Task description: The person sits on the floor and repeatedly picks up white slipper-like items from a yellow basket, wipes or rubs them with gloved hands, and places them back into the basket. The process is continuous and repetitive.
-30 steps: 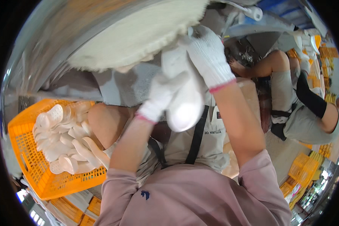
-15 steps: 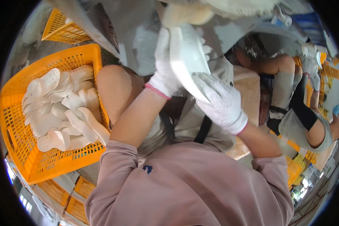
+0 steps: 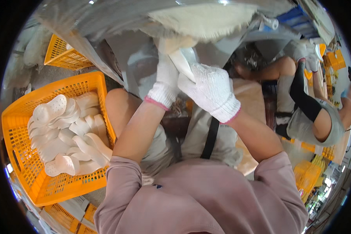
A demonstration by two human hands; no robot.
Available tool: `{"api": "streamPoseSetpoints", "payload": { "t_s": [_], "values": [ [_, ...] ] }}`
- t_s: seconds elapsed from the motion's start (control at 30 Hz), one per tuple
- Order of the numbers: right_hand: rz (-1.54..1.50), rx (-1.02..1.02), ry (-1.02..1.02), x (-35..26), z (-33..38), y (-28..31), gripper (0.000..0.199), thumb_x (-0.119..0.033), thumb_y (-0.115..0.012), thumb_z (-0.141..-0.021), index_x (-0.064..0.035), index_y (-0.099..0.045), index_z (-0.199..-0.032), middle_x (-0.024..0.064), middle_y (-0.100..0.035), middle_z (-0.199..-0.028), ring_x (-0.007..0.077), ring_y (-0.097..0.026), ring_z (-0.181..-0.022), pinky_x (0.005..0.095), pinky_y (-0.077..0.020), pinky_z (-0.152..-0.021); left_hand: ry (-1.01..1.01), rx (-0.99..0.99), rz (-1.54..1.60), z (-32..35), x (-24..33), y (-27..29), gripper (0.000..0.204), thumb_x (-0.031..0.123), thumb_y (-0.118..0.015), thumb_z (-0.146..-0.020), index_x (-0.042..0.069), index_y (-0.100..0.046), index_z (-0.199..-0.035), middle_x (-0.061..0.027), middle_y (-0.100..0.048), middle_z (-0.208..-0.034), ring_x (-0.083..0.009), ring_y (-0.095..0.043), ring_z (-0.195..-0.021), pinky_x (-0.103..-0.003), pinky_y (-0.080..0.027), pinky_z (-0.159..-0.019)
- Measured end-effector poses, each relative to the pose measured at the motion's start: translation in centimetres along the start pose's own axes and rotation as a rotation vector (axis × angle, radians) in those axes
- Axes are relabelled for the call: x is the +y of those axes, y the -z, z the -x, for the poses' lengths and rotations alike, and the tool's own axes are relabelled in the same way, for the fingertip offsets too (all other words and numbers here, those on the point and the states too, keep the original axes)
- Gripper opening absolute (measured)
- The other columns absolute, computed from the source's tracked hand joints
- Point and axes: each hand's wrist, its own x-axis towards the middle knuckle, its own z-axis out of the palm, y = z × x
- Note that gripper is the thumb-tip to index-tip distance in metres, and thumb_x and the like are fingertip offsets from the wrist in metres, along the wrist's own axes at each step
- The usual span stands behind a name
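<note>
Both my hands wear white knit gloves with pink cuffs. My left hand (image 3: 165, 80) and my right hand (image 3: 210, 89) together grip one white shoe sole (image 3: 182, 62), held edge-on and pressed up against a round cream buffing wheel (image 3: 206, 21) above. Most of the sole is hidden behind my fingers. An orange plastic crate (image 3: 23, 163) at my left holds several white soles (image 3: 68, 132).
A second orange crate (image 3: 64, 54) stands farther back on the left. To the right another person sits, with a black sleeve (image 3: 302, 97) and a gloved hand (image 3: 306, 54). More orange crates (image 3: 308, 175) lie at the lower right, and a grey machine housing (image 3: 117, 19) spans the top.
My hands have turned the sole from flat to edge-on and lifted it to the wheel. My head has shifted, so the crate sits lower and more to the left.
</note>
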Motion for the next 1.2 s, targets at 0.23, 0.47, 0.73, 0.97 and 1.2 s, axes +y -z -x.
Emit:
{"api": "streamPoseSetpoints", "payload": {
  "t_s": [0.23, 0.47, 0.73, 0.97, 1.2],
  "values": [
    [-0.116, 0.264, -0.053, -0.2, -1.7, -1.6, 0.018, -0.029, -0.072, -0.092, -0.0106, -0.071, -0.092, 0.0179, -0.07, -0.081, 0.041, -0.069, -0.075, 0.0472, -0.0552, -0.063, -0.305, -0.074, -1.054, 0.0, -2.0, 1.6, 0.035, 0.026, -0.063, -0.101, -0.001, -0.06, -0.122, -0.0263, -0.07, -0.11, -0.0384, -0.07, -0.107, -0.043, -0.056, -0.092],
    [-0.117, 0.192, -0.226, -0.3, -2.8, -3.6, 0.018, -0.031, -0.068, -0.091, -0.0138, -0.072, -0.091, 0.0166, -0.071, -0.082, 0.0398, -0.071, -0.075, 0.0494, -0.0563, -0.066, -0.329, -0.046, -0.671, 1.2, -1.9, 1.5, 0.03, 0.022, -0.048, -0.11, -0.002, -0.06, -0.125, -0.0186, -0.072, -0.114, -0.028, -0.069, -0.107, -0.037, -0.055, -0.093],
    [-0.303, 0.318, -0.235, -1.6, -2.3, -2.0, 0.021, -0.033, -0.071, -0.091, -0.0125, -0.075, -0.09, 0.0184, -0.073, -0.083, 0.0387, -0.073, -0.079, 0.0473, -0.0575, -0.071, -0.6, -0.02, -0.84, 1.6, 0.5, -0.3, 0.033, 0.018, -0.075, -0.087, 0.002, -0.071, -0.115, -0.0187, -0.075, -0.103, -0.0272, -0.074, -0.099, -0.039, -0.058, -0.088],
    [-0.727, -0.411, -0.344, -1.3, 2.7, 2.5, 0.069, -0.018, -0.084, -0.081, 0.0005, -0.058, -0.142, 0.0167, -0.069, -0.127, 0.0217, -0.067, -0.116, 0.0373, -0.0546, -0.098, 0.554, -0.092, 0.441, -0.1, -1.1, -0.5, 0.071, 0.072, -0.042, -0.104, 0.009, -0.063, -0.129, -0.0103, -0.071, -0.107, -0.0291, -0.069, -0.091, -0.04, -0.059, -0.074],
    [-1.118, -0.515, -0.245, 0.8, -0.5, 0.9, 0.051, -0.029, -0.075, -0.089, -0.0054, -0.059, -0.132, 0.0189, -0.07, -0.116, 0.0355, -0.074, -0.093, 0.0443, -0.0597, -0.079, -0.631, 0.055, -0.561, -0.6, -0.6, -1.2, 0.043, 0.041, -0.049, -0.108, 0.006, -0.063, -0.129, -0.0101, -0.072, -0.113, -0.0295, -0.069, -0.098, -0.039, -0.057, -0.085]
  ]
}}
